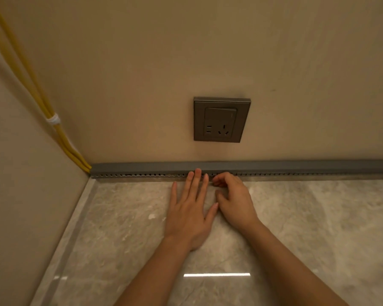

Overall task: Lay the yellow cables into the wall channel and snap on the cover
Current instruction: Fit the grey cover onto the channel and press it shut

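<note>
A grey slotted wall channel [142, 170] runs along the foot of the back wall, with its grey cover on top. Yellow cables [29, 78] come down the left corner, are bound by a white tie [53, 119], and enter the channel's left end. My left hand [189, 208] lies flat on the floor, fingers spread, with the fingertips touching the channel's front. My right hand [232, 195] is beside it, fingers curled with the tips against the channel's lower edge. Whether it pinches anything is hidden.
A grey wall socket [221, 119] sits on the back wall above my hands. The floor is glossy marble tile [119, 217] with a light reflection near the bottom. A side wall [20, 195] closes the left.
</note>
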A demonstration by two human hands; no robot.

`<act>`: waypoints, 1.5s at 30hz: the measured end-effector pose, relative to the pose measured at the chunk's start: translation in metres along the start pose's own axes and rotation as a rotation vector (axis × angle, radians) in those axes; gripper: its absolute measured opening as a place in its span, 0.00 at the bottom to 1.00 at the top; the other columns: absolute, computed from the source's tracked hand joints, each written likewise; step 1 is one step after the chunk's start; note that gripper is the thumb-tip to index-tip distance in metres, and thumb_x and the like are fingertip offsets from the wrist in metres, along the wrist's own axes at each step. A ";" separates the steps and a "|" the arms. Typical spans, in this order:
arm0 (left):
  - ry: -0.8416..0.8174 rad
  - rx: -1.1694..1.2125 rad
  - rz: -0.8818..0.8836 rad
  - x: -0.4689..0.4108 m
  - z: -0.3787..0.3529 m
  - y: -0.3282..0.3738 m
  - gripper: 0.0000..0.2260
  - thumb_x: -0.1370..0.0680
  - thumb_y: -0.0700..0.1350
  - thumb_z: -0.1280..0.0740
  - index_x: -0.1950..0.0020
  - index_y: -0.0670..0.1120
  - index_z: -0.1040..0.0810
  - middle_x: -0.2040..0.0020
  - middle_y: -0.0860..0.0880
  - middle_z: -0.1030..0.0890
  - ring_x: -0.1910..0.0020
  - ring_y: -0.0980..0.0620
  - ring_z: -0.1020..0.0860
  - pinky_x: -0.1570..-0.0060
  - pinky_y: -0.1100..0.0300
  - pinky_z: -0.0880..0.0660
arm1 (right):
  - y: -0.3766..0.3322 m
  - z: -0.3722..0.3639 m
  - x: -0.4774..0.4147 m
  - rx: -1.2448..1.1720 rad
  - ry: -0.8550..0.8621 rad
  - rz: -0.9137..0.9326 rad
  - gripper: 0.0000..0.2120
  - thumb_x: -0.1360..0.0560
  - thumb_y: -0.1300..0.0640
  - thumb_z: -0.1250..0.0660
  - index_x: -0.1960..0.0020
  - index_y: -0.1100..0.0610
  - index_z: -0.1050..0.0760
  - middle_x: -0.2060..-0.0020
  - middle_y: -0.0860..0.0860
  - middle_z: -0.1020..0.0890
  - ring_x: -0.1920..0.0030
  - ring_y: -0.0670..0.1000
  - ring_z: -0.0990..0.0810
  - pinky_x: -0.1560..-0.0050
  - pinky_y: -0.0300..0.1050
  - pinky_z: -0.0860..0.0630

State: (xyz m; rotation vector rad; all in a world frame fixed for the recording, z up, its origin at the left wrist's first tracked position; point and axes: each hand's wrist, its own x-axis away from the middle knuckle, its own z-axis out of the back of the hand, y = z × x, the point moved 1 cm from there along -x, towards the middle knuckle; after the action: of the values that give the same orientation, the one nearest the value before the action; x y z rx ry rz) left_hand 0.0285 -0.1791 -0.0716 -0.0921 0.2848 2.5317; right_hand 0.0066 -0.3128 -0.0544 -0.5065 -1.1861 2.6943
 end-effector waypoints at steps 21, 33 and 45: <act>0.052 -0.011 0.009 0.000 -0.001 -0.001 0.31 0.24 0.65 0.61 0.28 0.54 0.71 0.29 0.56 0.74 0.29 0.57 0.73 0.30 0.50 0.71 | -0.003 0.017 0.024 -1.130 0.404 -0.483 0.38 0.23 0.71 0.45 0.25 0.45 0.61 0.24 0.47 0.55 0.29 0.41 0.51 0.34 0.40 0.46; 0.071 0.006 0.008 -0.001 -0.002 0.000 0.32 0.24 0.65 0.60 0.26 0.53 0.69 0.27 0.54 0.72 0.28 0.56 0.70 0.29 0.48 0.68 | 0.005 0.032 0.007 -0.957 0.095 -0.506 0.48 0.27 0.67 0.37 0.28 0.42 0.70 0.26 0.43 0.61 0.28 0.43 0.56 0.33 0.42 0.52; 0.043 0.035 -0.005 -0.001 0.000 -0.002 0.32 0.23 0.64 0.57 0.28 0.53 0.70 0.28 0.55 0.73 0.30 0.56 0.72 0.28 0.46 0.66 | -0.009 0.042 0.013 -1.084 0.154 -0.583 0.42 0.26 0.73 0.44 0.26 0.45 0.63 0.24 0.51 0.57 0.26 0.53 0.51 0.46 0.40 0.33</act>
State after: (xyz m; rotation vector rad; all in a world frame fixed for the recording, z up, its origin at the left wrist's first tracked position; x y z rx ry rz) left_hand 0.0299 -0.1782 -0.0718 -0.1339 0.3451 2.5211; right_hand -0.0208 -0.3316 -0.0242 -0.3638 -2.2296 1.3540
